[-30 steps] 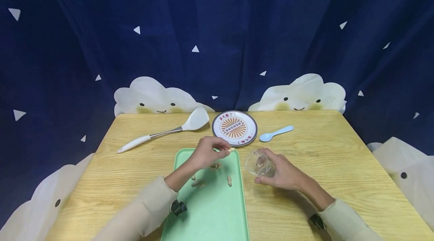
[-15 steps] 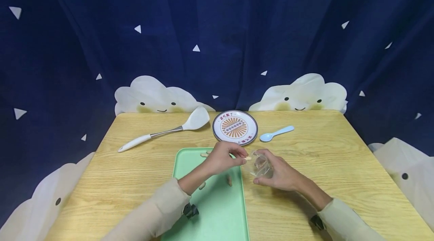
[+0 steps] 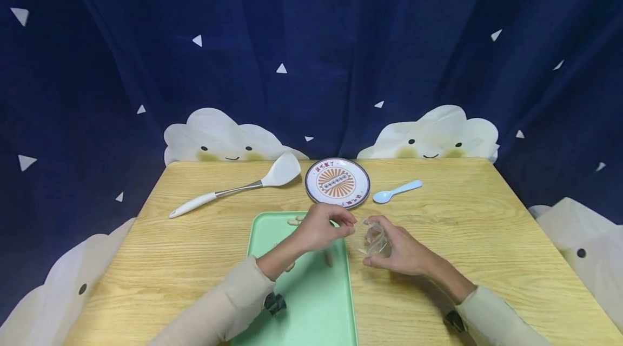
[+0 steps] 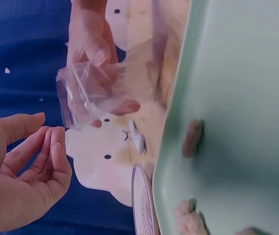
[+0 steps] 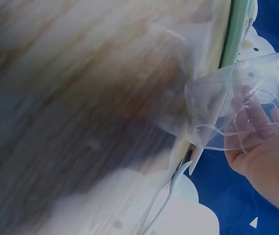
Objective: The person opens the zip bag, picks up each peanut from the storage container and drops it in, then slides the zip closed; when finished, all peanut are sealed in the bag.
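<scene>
My right hand (image 3: 406, 248) grips a clear plastic zip bag (image 4: 83, 93) above the table, just right of the green tray (image 3: 318, 313). In the right wrist view its fingers show through the film of the bag (image 5: 240, 107). My left hand (image 3: 321, 227) hovers over the tray's right edge, fingertips right at the mouth of the bag. Its fingers (image 4: 56, 161) are loosely bent with the thumb near them, and nothing shows between them. Several unshelled peanuts lie on the tray, one peanut (image 4: 193, 138) near its right side. Others are partly hidden by my left arm.
Behind the tray stands a round patterned plate (image 3: 337, 184), with a light-blue spoon (image 3: 396, 192) to its right. A white-handled spatula (image 3: 238, 189) lies at the back left of the wooden table (image 3: 462, 216). A dark blue curtain (image 3: 311, 48) hangs behind.
My left hand has moved right from over the tray to the bag's mouth. The peanut it pinched no longer shows at its fingertips. My right hand has stayed nearly still with the bag.
</scene>
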Available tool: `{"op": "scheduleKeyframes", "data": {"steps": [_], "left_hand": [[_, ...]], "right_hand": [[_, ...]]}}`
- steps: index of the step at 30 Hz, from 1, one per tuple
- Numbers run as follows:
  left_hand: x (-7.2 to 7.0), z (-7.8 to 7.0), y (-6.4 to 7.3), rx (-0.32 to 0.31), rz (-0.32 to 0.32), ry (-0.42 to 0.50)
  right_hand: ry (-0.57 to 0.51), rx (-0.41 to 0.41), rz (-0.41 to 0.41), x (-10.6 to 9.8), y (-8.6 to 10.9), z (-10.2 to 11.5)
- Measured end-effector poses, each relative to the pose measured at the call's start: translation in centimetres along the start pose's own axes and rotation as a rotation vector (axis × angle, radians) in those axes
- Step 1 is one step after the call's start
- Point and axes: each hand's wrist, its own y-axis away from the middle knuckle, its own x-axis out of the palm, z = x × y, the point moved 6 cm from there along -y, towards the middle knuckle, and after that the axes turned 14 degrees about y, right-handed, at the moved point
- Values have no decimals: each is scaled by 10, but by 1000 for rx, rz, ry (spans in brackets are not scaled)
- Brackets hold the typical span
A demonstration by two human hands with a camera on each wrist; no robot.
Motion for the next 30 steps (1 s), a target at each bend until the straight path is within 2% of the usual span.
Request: {"op": "scheduleKeyframes", "data": {"steps": [4, 11, 18, 24, 26, 30], "left_hand": [[-12, 3, 3, -7, -25, -3], [-38, 19, 9, -72, -101, -34], [-66, 45, 20, -116, -151, -81], [-90, 73, 29, -205, -204, -134], [-96, 79, 30, -235, -225, -146], [-101, 87, 30, -253, -238, -164]], "right_hand": [[3, 9, -4, -1, 0, 0], [20, 38, -6, -3, 0, -2], [3, 59, 14, -1, -1, -4], [8, 70, 18, 0, -1, -5], [12, 72, 18, 0, -1, -5], [13, 72, 22, 0, -2, -5]]}}
